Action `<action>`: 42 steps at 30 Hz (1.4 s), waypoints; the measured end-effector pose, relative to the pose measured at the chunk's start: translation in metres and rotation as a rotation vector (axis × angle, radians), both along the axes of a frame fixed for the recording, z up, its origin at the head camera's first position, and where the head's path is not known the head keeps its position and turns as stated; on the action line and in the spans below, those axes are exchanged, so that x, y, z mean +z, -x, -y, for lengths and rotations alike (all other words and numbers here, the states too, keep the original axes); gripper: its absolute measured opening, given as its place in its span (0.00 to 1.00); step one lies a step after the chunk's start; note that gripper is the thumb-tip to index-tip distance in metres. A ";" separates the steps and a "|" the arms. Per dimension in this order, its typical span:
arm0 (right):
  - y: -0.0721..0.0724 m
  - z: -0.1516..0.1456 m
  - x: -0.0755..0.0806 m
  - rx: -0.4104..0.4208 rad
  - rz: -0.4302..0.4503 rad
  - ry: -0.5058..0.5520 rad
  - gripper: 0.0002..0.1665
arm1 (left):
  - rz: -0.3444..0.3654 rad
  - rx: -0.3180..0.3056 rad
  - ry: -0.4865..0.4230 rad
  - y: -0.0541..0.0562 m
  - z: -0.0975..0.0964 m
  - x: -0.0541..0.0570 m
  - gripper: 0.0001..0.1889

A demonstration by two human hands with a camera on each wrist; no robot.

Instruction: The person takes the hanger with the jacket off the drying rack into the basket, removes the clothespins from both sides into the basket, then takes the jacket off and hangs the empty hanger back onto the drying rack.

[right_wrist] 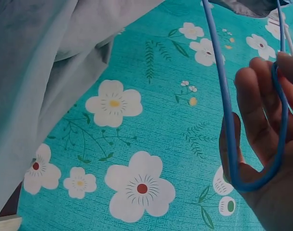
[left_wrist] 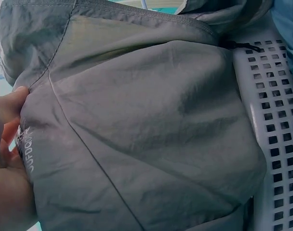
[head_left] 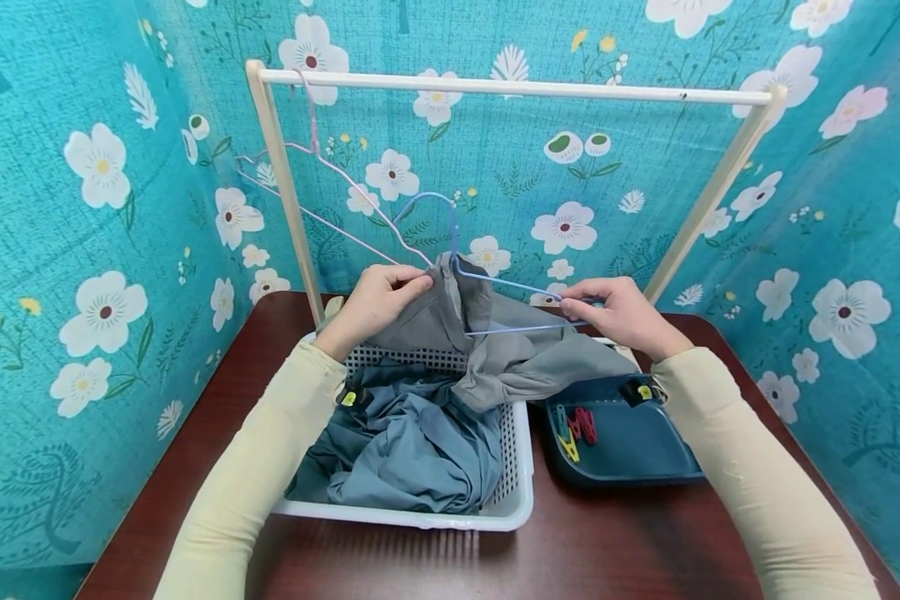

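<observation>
In the head view my left hand pinches a grey garment near its zippered opening, with thumb and fingers at the fabric's edge. Pale lettering is printed on the garment beside these fingers in the left wrist view. My right hand grips one end of a blue hanger. In the right wrist view the hanger bends round across the palm, its upper wire between thumb and fingers. The hanger's other end is hidden within the garment, and its hook stands up above the cloth. The garment drapes over the basket's back right side.
A white perforated basket holds blue-grey cloth. To its right, a dark blue tray contains several clothespins. Behind stands a wooden rack with a white rail, where a pink hanger hangs at the left.
</observation>
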State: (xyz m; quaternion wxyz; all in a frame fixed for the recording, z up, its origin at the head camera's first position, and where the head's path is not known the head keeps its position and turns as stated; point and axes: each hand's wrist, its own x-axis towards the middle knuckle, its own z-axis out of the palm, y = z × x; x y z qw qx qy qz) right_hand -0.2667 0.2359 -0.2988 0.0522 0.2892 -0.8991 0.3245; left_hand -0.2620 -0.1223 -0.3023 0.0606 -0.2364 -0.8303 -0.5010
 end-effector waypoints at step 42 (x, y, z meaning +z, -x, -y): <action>-0.012 -0.042 -0.002 0.129 0.235 0.227 0.12 | -0.012 0.001 0.153 -0.003 0.027 -0.012 0.07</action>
